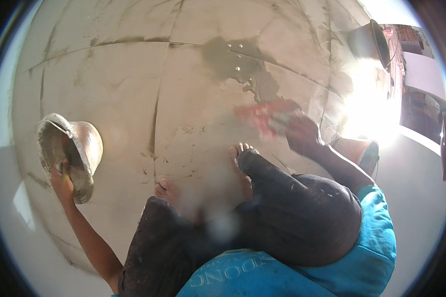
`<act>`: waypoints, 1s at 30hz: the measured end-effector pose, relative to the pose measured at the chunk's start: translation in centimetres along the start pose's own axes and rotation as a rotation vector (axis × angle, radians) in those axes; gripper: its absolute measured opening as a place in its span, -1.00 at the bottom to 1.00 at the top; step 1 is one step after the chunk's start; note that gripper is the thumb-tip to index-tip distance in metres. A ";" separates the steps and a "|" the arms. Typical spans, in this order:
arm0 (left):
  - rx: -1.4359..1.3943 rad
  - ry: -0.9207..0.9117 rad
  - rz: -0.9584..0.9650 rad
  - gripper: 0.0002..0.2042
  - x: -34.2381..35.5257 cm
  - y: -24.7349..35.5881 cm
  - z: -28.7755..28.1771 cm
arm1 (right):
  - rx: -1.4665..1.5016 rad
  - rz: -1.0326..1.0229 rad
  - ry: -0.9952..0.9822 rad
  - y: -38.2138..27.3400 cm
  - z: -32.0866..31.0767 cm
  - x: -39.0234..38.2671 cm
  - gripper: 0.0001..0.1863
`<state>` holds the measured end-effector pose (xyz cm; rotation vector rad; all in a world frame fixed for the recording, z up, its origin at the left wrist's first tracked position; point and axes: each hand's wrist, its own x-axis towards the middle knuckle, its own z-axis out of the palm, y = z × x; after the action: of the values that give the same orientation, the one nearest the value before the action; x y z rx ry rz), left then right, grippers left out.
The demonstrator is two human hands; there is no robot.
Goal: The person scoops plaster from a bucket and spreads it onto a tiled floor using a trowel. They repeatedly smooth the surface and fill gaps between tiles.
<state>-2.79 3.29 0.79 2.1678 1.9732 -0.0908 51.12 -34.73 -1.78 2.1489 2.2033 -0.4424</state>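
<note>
My left hand (62,183) reaches into a tilted, mud-smeared bucket (86,143) on the left, its fingers curled on something dark that I cannot make out. My right hand (302,132) grips a flat red tool (260,114), perhaps a float, blurred by motion over the tiled floor (109,84). Just beyond that tool lies a dark wet patch (250,74) with a few small white dots in it. My bare feet and dark-clad knees fill the lower middle.
A second bucket (359,44) is at the back right. Another container (357,153) sits behind my right forearm. White walls (414,198) bound the floor at the sides, and strong sunlight glares off the floor on the right.
</note>
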 end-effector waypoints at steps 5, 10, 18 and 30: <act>-0.106 0.106 0.082 -0.64 1.2 3.0 2.6 | -0.011 -0.124 0.028 -1.0 4.3 -3.1 -0.46; -0.169 -0.012 0.188 -0.65 0.2 5.0 1.7 | 0.037 -0.043 0.197 -2.6 5.1 2.9 -0.47; -0.285 -0.111 0.165 -0.69 -2.0 5.1 1.4 | 0.036 0.173 0.209 -3.9 5.0 10.3 -0.52; 0.154 -0.068 -0.006 -0.61 -0.4 0.7 0.6 | -0.002 0.335 -0.019 0.2 -3.7 17.5 -0.55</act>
<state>-2.13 2.74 0.35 2.2191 1.9949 -0.3232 51.15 -16.83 -2.07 2.4349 1.7793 -0.4381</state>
